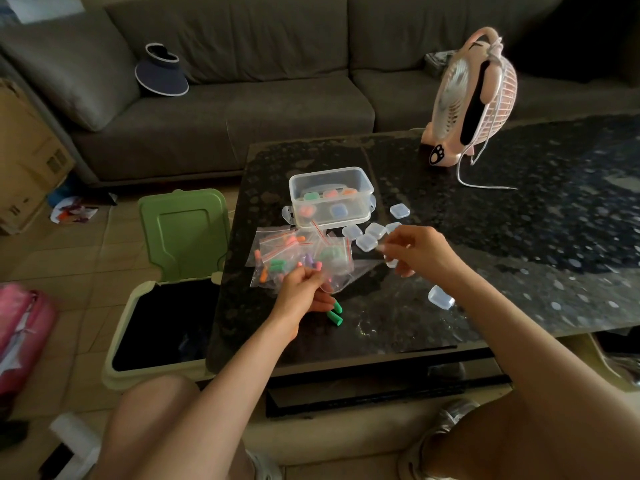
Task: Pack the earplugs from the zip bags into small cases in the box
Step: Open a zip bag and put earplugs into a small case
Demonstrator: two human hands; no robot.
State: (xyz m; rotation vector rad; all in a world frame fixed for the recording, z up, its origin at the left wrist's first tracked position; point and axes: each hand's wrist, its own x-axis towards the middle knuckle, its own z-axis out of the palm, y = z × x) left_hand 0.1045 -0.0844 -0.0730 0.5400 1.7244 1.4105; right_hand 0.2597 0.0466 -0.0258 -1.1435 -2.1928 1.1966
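Currently at the emptying step, by the look of it. Gripping a slack transparent zip bag [337, 277] in the left hand [301, 289], fingers clenched round its near end, just above the dark speckled glossy surface [519, 237]. Two green foam earplugs [336, 308] loose on the surface just beside that hand, probably tipped from this bag. Right hand [420, 252] raised over the loose cases, fingers curled in a pinch on something small and clear; bag's far corner or a case, cannot tell which. Heap of filled zip bags [284, 252] with orange, green and purple plugs just beyond the left hand. Several small clear square plastic cases [366, 242] lying between heap and right hand, one more apart near the right forearm. Clear rectangular plastic box [330, 199] behind the heap, already holding a few filled cases. Well short of done, judging by the heap. Next: drop the spent bag, take a case, open it, pick up both green plugs, press in, snap shut, set in box. Calls for a fine pinch; plugs likely light and prone to rolling.
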